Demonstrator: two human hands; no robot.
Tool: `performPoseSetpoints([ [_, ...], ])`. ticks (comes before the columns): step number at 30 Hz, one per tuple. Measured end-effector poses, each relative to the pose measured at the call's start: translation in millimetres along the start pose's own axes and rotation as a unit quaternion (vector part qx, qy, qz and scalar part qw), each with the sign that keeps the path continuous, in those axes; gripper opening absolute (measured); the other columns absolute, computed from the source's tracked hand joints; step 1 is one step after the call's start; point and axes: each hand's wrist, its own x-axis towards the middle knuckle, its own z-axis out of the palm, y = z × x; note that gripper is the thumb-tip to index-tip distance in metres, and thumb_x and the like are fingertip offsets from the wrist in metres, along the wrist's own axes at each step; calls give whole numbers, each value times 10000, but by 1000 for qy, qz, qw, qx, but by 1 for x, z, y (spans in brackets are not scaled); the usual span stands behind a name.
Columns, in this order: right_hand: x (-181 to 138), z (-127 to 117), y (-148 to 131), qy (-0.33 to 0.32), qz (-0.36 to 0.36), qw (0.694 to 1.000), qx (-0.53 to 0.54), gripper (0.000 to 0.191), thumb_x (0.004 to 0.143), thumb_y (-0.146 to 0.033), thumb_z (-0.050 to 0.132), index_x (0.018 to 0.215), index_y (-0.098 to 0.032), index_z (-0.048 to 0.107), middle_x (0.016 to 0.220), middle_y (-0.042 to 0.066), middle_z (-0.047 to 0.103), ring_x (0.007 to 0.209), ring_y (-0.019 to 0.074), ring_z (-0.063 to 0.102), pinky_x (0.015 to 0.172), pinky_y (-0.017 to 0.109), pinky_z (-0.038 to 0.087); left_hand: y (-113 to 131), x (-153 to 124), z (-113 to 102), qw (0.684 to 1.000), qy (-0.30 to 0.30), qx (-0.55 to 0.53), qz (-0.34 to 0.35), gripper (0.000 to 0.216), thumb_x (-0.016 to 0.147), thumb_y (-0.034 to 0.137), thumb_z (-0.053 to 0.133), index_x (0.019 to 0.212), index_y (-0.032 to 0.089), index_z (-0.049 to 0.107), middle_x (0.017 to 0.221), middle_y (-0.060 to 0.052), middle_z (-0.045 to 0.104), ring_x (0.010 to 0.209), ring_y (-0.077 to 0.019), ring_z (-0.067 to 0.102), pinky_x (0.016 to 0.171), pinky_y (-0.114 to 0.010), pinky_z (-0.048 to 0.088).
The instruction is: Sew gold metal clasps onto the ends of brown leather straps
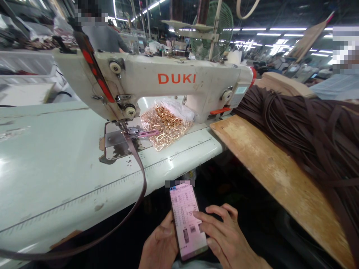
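A smartphone (188,220) showing a document with a table and codes on its lit screen is tilted below the table's front edge. My left hand (160,243) is wrapped around its left side and holds it. Over the right part of the screen, my right hand (224,235) has its fingers spread, with a fingertip at the glass; whether it touches I cannot tell. Behind the phone stands a sewing machine (146,78) marked DUKI. A dark brown strap (141,168) runs from under its needle and loops down over the table edge to the left.
A clear bag of gold-coloured metal clasps (168,127) lies under the machine arm, with pink-handled snips (148,133) beside it. Many brown straps (291,123) are piled on a wooden board (260,160) at the right. Other people (102,35) are in the background.
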Motion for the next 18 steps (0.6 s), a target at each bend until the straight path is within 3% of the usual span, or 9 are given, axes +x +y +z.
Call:
performPoseSetpoints([
  [4, 0, 7, -1, 72, 18, 997, 16, 378, 1028, -327, 281, 925, -182, 614, 1135, 50, 670, 1037, 241, 478, 895, 398, 244, 0, -1, 1, 1000, 1, -1, -2, 492, 760, 170, 444, 1223, 177, 612, 1106, -109, 667, 1152, -326, 539, 1021, -502, 320],
  [11, -5, -3, 2, -41, -4, 999, 2, 228, 995, -265, 398, 1042, -156, 593, 1306, 44, 572, 1126, 270, 412, 936, 419, 203, 0, 1, 4, 1000, -9, 5, 7, 501, 750, 166, 449, 1224, 168, 610, 1091, -113, 673, 1124, -319, 562, 1020, -488, 323],
  [18, -9, -2, 5, -34, 15, 999, 0, 200, 974, -218, 405, 1050, -172, 585, 1302, 39, 569, 1153, 276, 392, 945, 430, 197, 0, 1, 3, 1000, 11, 13, 10, 494, 746, 170, 453, 1213, 149, 614, 1078, -118, 674, 1093, -329, 576, 1008, -498, 332],
])
